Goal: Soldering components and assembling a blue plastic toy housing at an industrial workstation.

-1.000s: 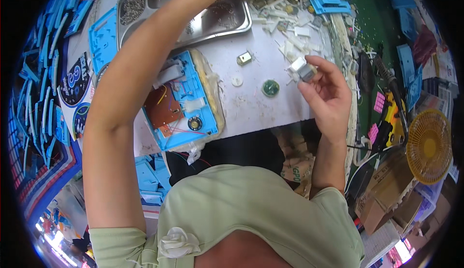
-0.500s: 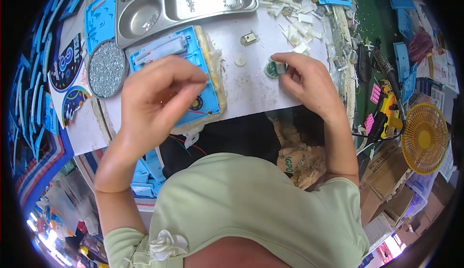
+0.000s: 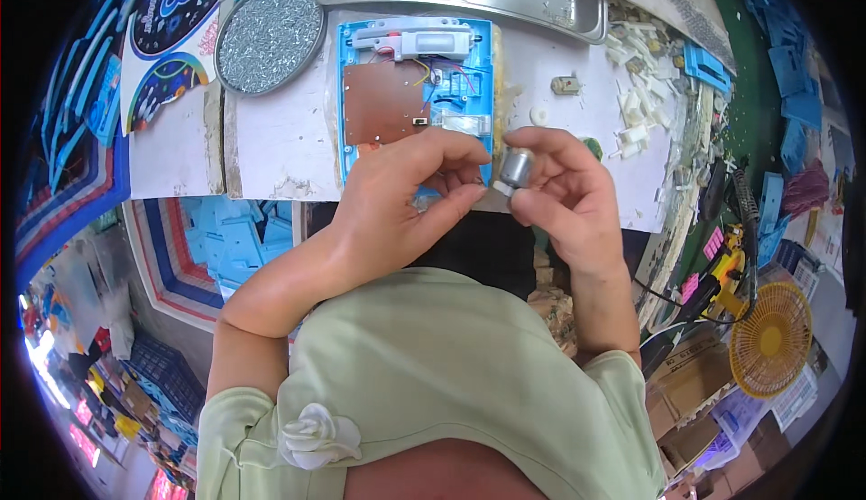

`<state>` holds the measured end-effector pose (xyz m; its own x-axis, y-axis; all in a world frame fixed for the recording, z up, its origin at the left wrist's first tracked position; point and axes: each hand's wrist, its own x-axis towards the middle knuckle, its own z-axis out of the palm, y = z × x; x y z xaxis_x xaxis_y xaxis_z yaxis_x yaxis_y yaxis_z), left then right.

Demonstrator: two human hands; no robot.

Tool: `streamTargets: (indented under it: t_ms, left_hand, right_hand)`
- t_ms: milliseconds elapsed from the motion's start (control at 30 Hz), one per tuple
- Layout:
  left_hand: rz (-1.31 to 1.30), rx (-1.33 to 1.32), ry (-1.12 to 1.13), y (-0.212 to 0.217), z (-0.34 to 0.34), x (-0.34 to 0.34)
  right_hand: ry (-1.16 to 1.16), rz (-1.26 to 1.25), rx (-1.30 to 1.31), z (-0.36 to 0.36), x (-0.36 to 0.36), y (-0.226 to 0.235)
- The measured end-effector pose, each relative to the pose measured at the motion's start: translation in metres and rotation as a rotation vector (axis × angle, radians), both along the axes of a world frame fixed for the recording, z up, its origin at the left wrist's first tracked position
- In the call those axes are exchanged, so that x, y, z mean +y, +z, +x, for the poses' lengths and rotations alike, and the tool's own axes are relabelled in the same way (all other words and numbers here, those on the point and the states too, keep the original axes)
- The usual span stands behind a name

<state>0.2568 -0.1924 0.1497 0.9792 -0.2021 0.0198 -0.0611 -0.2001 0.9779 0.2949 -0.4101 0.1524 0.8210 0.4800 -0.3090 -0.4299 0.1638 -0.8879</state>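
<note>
My right hand [image 3: 582, 202] grips a small silver motor [image 3: 516, 166] between thumb and fingers, with a little white piece at its lower end. Just left of it, my left hand [image 3: 397, 189] is closed in a pinch at its fingertips; what it holds, if anything, is too small to make out. Beneath and beyond the left hand lies a blue plastic housing [image 3: 485, 76], its inside facing up. It carries a brown circuit board [image 3: 383, 99], thin coloured wires and a white plastic part [image 3: 419, 45] along the far end. The left hand hides its near right part.
Beyond the housing are a round tin [image 3: 322, 40] of silver screws and a steel compartment tray [image 3: 433, 0] with small parts. Right of it lie another motor [image 3: 566, 85], a white disc [image 3: 538, 116], a green round thing [image 3: 592, 146] and many white plastic pieces [image 3: 636, 94].
My right hand has taken the motor away from the green round thing and brought it close to my left hand. My left hand has lowered, uncovering the circuit board. The whole view has shifted.
</note>
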Motion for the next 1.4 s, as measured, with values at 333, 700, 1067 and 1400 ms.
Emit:
streamTargets:
  t_ms: [333, 700, 1067, 1400]
  left_hand:
    - [-0.026, -0.053, 0.015, -0.005, 0.001, 0.001]
    - [0.288, -0.521, -0.012, -0.016, 0.003, 0.013]
    - [0.042, -0.352, 0.043, -0.017, -0.003, 0.021]
    - [0.083, -0.404, 0.047, -0.020, -0.003, 0.025]
  right_hand:
    - [0.110, 0.039, 0.046, 0.008, 0.006, -0.006]
    - [0.094, -0.503, -0.695, 0.010, 0.013, 0.011]
    - [0.091, -0.298, -1.072, 0.015, 0.025, -0.002]
    - [0.125, -0.286, -1.121, 0.013, 0.021, -0.008]
